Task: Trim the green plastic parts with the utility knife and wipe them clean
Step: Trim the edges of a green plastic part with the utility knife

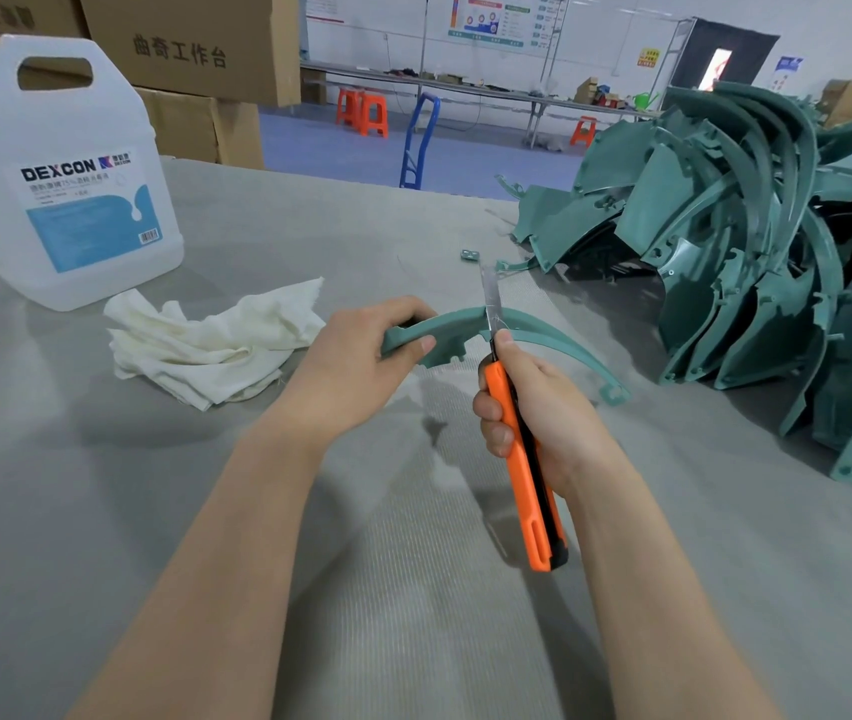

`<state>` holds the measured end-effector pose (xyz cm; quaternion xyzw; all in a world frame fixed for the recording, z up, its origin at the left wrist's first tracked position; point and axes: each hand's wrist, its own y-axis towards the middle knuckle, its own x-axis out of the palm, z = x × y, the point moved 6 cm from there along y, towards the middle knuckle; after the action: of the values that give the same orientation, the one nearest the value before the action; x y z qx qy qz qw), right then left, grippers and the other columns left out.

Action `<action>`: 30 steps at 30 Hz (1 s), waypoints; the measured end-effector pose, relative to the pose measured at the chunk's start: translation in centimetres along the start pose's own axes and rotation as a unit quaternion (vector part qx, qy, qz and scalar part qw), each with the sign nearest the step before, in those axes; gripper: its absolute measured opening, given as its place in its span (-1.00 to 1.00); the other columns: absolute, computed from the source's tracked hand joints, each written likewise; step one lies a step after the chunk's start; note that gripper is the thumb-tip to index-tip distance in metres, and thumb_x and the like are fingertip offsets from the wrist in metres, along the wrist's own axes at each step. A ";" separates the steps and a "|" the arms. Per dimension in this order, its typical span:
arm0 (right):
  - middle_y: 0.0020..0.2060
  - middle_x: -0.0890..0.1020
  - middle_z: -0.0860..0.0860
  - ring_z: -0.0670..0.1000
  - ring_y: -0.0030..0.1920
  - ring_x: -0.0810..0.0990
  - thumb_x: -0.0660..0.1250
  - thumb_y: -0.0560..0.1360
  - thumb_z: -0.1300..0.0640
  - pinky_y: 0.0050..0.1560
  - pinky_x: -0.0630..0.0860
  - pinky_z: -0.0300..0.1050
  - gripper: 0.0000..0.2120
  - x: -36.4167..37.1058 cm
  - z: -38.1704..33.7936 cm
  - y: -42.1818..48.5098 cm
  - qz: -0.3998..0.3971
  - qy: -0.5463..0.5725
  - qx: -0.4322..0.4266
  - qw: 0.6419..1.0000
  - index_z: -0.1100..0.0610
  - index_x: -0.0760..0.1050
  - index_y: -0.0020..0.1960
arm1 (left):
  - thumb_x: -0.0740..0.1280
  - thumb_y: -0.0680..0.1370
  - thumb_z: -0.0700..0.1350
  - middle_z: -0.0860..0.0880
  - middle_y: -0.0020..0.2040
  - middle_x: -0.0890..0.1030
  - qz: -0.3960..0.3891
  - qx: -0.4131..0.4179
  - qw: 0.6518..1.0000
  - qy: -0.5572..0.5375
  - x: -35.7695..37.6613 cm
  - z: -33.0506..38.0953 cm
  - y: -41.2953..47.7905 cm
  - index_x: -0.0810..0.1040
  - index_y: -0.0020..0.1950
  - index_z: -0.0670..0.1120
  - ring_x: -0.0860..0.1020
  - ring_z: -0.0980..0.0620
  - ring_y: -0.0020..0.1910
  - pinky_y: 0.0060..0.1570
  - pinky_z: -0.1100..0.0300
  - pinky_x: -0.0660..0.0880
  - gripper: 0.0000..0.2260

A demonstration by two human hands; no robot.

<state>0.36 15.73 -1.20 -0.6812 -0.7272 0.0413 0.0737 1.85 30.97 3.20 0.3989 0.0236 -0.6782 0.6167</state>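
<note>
My left hand (361, 356) grips the left end of a curved green plastic part (543, 335) held just above the grey table. My right hand (533, 418) holds an orange utility knife (522, 459), blade extended and pointing away from me. The blade (490, 298) crosses the part near its middle, and my thumb presses by the blade's base. A thin shaving curls at the blade. A crumpled white cloth (210, 340) lies on the table to the left of my left hand.
A large pile of green plastic parts (756, 252) fills the right side of the grey table (413, 563). A white DEXCON jug (75, 184) stands at the far left, cardboard boxes (190, 49) behind it. A small green scrap (470, 255) lies beyond the blade.
</note>
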 end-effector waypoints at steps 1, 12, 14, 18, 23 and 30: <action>-0.53 0.40 -0.01 -0.06 -0.58 0.29 0.13 0.63 -0.16 -0.59 0.28 -0.26 -0.60 0.0 0.0 0.0 -0.002 0.001 0.001 1.000 0.11 0.32 -0.23 | 0.31 0.56 -0.17 0.10 -0.27 0.55 -0.001 0.001 1.000 0.002 0.0 0.0 0.0 0.55 -0.06 0.04 0.44 0.10 -0.26 -0.22 0.27 0.34 -0.90; -0.54 0.39 0.01 -0.05 -0.63 0.28 0.14 0.64 -0.13 -0.60 0.23 -0.28 -0.59 3.2 -0.4 -1.2 -0.083 -0.012 -0.009 0.996 0.09 0.33 -0.28 | 0.29 0.50 -0.30 0.01 -0.21 0.59 -0.024 -0.009 0.998 0.053 1.1 0.1 0.0 0.58 -0.04 -0.11 0.56 -0.02 -0.13 -0.12 0.14 0.42 -0.86; -0.54 0.40 0.01 -0.05 -0.62 0.30 0.14 0.63 -0.15 -0.59 0.24 -0.27 -0.59 4.1 -0.6 -1.4 -0.091 -0.011 -0.034 0.995 0.09 0.34 -0.27 | 0.27 0.49 -0.33 -0.03 -0.18 0.62 -0.003 -0.010 0.999 0.043 0.9 0.1 0.0 0.59 0.01 -0.16 0.56 0.00 -0.12 -0.10 0.20 0.44 -0.82; -0.52 0.42 0.01 -0.05 -0.59 0.30 0.14 0.62 -0.17 -0.59 0.28 -0.25 -0.59 0.9 -1.3 -1.0 -0.010 0.073 -0.047 0.996 0.12 0.41 -0.22 | 0.31 0.55 -0.19 0.13 -0.28 0.55 0.009 0.002 1.000 0.011 0.5 0.1 0.1 0.59 -0.03 -0.02 0.47 0.17 -0.26 -0.23 0.35 0.34 -0.91; -0.52 0.49 0.00 -0.04 -0.57 0.42 0.14 0.61 -0.20 -0.55 0.40 -0.23 -0.55 -3.0 -1.0 -0.4 0.164 0.088 -0.062 0.981 0.18 0.47 -0.11 | 0.31 0.56 -0.15 0.15 -0.33 0.53 0.001 -0.019 1.000 0.006 0.9 -0.4 -0.1 0.53 -0.09 0.10 0.41 0.21 -0.34 -0.31 0.37 0.29 -0.87; -0.42 0.59 -0.04 -0.04 -0.51 0.43 0.39 0.52 0.19 -0.47 0.45 -0.22 -0.97 -3.0 -2.2 -0.8 0.200 0.017 -0.189 0.961 0.12 0.54 -0.05 | 0.32 0.56 -0.16 0.09 -0.28 0.55 -0.023 -0.022 0.999 -0.019 0.6 0.1 -0.1 0.57 -0.08 0.05 0.40 0.15 -0.32 -0.27 0.31 0.31 -0.89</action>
<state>0.07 12.63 0.98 -0.8151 -0.5691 -0.0945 -0.0532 1.83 30.41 2.85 0.3719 0.0360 -0.6988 0.6100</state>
